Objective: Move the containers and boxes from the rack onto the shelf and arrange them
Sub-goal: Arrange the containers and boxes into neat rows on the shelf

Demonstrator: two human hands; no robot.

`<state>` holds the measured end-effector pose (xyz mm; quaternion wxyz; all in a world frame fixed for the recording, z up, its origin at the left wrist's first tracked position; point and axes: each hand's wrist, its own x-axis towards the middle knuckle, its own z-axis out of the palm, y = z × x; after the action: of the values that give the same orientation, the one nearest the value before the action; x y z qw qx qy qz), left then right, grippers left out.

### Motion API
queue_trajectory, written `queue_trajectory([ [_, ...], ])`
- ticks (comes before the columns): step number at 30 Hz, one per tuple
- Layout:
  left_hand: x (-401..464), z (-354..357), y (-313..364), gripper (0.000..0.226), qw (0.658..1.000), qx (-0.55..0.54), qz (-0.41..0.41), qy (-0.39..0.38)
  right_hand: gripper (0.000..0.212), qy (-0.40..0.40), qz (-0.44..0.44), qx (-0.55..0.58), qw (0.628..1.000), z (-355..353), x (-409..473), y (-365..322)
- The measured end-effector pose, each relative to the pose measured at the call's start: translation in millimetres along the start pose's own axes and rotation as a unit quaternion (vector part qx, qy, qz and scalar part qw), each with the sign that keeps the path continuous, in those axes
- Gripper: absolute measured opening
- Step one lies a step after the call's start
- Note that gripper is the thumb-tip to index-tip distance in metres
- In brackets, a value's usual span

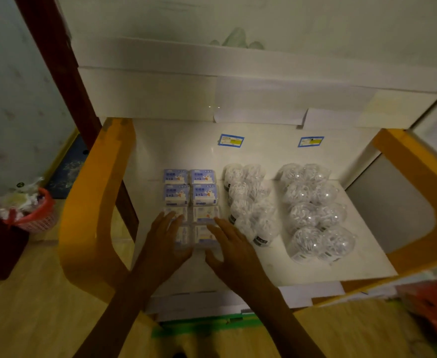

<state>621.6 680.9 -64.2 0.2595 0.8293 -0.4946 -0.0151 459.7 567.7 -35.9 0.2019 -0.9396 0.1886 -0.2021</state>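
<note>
While both hands, left hand (164, 237) and right hand (234, 245), lie spread flat on boxes (191, 195), round containers (284, 210) sit at 3 o'clock on shelf (341, 264).

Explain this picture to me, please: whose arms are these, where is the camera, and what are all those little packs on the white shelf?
There is no machine here. A person wears a wide-angle camera on the head, so the one picture looks forward and down at their own two bare arms.

Before them is a white shelf board set in an orange frame. Three groups stand on it in rows: small blue-and-white printed boxes at the left, clear round plastic containers with white contents in the middle, and a second batch of clear round containers at the right. Two blue price labels are stuck further back.

The left hand and the right hand lie flat, fingers straight, against the nearest boxes, apparently nudging them into line. Neither hand holds anything.
</note>
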Motion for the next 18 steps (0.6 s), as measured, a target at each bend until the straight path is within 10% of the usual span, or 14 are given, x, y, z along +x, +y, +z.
queue_trajectory([
  [18,123.4,69.2,221.5,0.064,0.992,-0.061,0.107,-0.003,0.044,0.062,0.131,-0.051,0.988,-188.4,-41.3,240.1],
])
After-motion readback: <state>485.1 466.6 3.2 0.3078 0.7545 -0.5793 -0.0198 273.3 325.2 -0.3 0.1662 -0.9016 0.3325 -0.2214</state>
